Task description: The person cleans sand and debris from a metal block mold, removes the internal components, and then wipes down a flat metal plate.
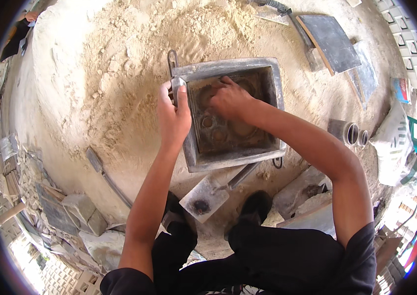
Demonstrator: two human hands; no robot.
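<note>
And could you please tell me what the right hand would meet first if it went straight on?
Most likely the inner wall of the box, near its far left corner, though how deep the right hand sits is hard to judge.

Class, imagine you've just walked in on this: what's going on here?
A person is working bare-handed over an open, grey, box-like frame. The left hand is at the frame's left rim. The right hand reaches inside, where round shapes show in the brown surface; whether it holds anything is hidden. A flat-bladed shovel lies on the near side, and loose pale sand spreads beyond.
</note>
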